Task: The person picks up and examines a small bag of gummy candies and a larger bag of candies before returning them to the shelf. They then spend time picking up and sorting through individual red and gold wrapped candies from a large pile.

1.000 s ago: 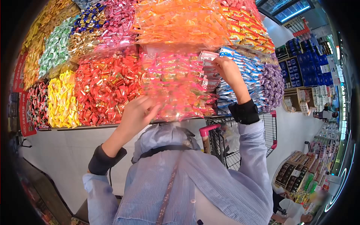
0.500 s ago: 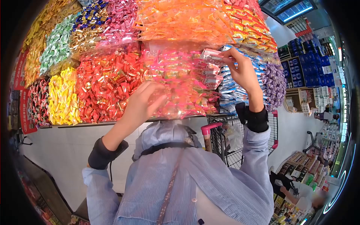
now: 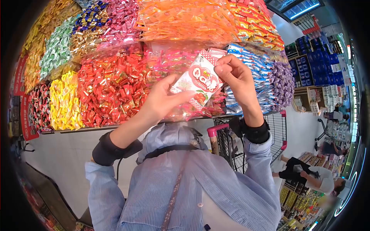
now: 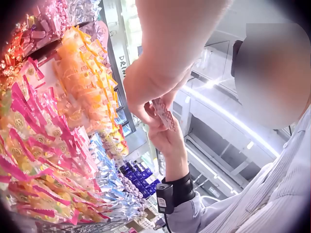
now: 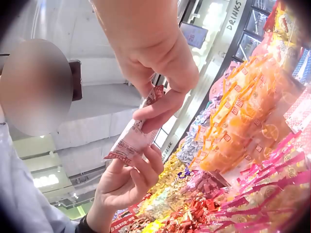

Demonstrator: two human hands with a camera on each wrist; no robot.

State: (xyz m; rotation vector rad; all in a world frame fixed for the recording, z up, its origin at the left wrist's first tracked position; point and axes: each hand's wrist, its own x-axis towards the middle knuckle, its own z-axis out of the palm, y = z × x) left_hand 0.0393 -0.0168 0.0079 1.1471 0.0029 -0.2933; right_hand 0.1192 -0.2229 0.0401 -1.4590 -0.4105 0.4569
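Observation:
A small candy packet (image 3: 203, 79), white with red dotted ends and "QQ" lettering on a red patch, is held up over the front bins. My left hand (image 3: 163, 98) grips its lower left side, thumb across the front. At the upper right end, my right hand (image 3: 237, 75) pinches the edge between thumb and fingers. The right wrist view shows the packet's printed back (image 5: 133, 138) spanning both hands. In the left wrist view only a narrow part of the packet (image 4: 164, 114) shows. Pink-wrapped candies (image 3: 165, 57) lie below, partly hidden by the hands.
Red candies (image 3: 111, 84) and yellow ones (image 3: 65, 100) fill bins to the left. Blue-and-white packets (image 3: 246, 57) lie on the right, orange ones (image 3: 189, 19) behind. A shopping cart (image 3: 277, 127) stands at the right front. Another person (image 3: 308, 175) is farther off on the right.
The right hand has come away from the pink-and-white packets toward the middle. The left hand has moved right, and both now hold one packet between them.

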